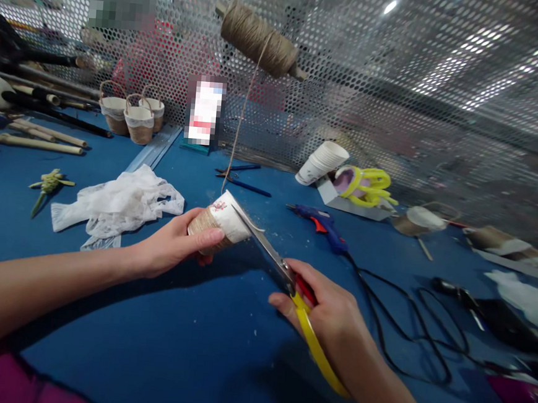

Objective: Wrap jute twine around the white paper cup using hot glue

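Note:
My left hand (184, 241) is closed around a white paper cup (234, 227) whose lower part is wrapped in brown twine. The cup lies tilted, its rim toward the right. Twine (244, 109) runs from the cup up to a large spool (258, 38) on the mesh panel. In my right hand (330, 312) is a pair of scissors (269, 254) with yellow and red handles. Their blades are at the cup's rim, where a thin strip of the edge curls away. Whether the blades touch the cup wall all along cannot be made out.
White lace (119, 205) lies left of the cup, near three small twine baskets (139, 126). Behind are dark pliers (242, 184) and a phone (204, 112). At right are stacked paper cups (321, 162), a blue glue gun (320, 224) with its black cord, and a tray (353, 202).

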Available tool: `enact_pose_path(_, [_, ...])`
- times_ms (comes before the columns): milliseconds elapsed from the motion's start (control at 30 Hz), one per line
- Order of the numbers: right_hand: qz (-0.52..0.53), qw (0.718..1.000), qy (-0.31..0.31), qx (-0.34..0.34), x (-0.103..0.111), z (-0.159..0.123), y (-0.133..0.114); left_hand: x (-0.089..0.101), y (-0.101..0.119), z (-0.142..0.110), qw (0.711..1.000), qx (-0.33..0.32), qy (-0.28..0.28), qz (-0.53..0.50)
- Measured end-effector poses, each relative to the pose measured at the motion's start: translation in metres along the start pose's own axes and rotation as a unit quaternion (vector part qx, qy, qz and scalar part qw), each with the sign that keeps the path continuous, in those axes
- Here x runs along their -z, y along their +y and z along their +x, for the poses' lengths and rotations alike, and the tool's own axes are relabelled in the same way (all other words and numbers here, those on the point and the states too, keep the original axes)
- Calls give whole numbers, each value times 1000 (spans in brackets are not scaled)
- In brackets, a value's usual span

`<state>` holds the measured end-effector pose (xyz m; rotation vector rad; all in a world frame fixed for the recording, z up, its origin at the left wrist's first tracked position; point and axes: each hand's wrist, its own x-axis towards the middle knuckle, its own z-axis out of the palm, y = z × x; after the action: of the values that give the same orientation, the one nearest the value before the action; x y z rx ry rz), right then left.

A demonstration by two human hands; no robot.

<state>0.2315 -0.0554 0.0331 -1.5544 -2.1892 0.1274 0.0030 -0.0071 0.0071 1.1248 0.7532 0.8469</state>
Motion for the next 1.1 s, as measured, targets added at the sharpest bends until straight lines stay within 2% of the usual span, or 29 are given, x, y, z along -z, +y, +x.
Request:
enact_pose_path(167, [-1,1000,3,0,2,1,-1,2,2,0,1000,-4,3,-6])
enact_pose_path(367, [-5,1000,6,17,4,0,0,7,8,5,987,49,-64,-140])
enact_pose_path(467, [-6,1000,-3,14,3,-1,2,8,7,6,981,70,-84,-159])
enact_pose_path(700, [-6,1000,-10,7,-3,-2,5,2,4,2,988,60,-56,-128])
enact_pose_path(1100, [-11,1000,-4,24,0,-2,2,-1,3,2,994,32,-42,-98])
